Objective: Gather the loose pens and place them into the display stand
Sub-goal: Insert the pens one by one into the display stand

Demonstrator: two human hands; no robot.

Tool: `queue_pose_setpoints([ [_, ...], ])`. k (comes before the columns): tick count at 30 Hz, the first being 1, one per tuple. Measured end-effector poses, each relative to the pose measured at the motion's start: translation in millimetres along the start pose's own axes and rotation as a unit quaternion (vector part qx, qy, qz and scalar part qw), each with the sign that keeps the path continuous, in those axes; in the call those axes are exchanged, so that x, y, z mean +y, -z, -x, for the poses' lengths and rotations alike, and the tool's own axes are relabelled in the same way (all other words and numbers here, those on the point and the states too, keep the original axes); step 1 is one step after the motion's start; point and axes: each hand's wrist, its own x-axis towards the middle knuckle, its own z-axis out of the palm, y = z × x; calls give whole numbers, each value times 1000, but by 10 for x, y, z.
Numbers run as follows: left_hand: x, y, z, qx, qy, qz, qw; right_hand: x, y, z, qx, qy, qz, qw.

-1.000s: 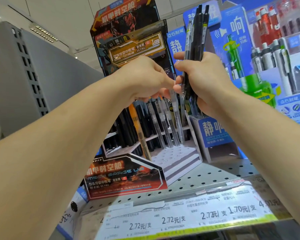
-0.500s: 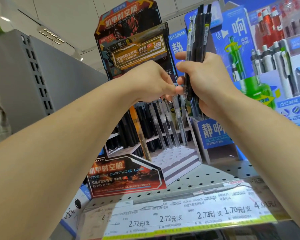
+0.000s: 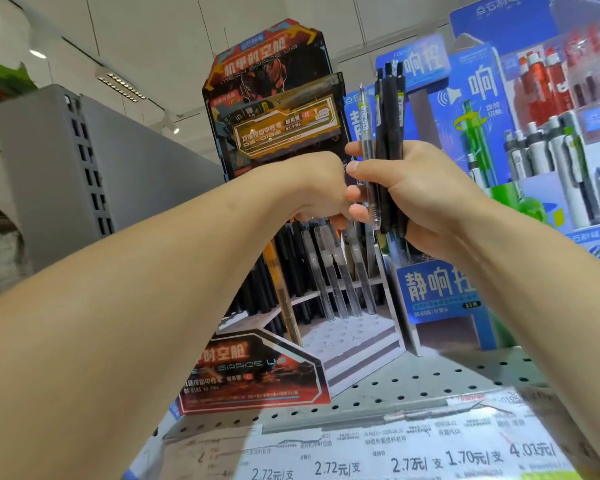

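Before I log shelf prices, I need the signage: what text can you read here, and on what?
"2.72元/支", twice, "2.7元/支", "1.70元/支": price strip on the shelf edge.
"4.0?元/": same strip, digit unclear.
"SPACE UP": orange display stand base; also its header, blurred.
"静响": blue box; third character partly hidden.
"响": blue backboard.
Small print, pen labels: unreadable.

At frame centre, the right hand [image 3: 426, 195] grips a bundle of pens [image 3: 387, 133] upright; the left hand [image 3: 312, 188], fingers curled, perhaps pinches a pen above the display stand [image 3: 354, 344].
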Motion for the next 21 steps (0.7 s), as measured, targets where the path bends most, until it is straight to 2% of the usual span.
queue_pose_setpoints([
  [4,-37,-12,20,32,9,17,999,9,-7,13,-2,11,20,1000],
  [10,-192,-102,117,10,63,194,979,40,-35,28,6,11,47,999],
  [13,-243,-64,218,74,61,269,958,86,-60,55,-35,-19,38,998],
  [15,-306,-37,313,151,68,332,929,120,-88,71,-59,-40,28,997],
  [17,-380,-65,441,217,80,420,877,148,-112,82,-67,-59,14,996],
  [19,-426,-156,587,242,72,495,832,167,-135,91,-66,-72,5,995],
  [21,-440,-284,694,250,49,531,808,206,-156,97,-65,-67,32,995],
])
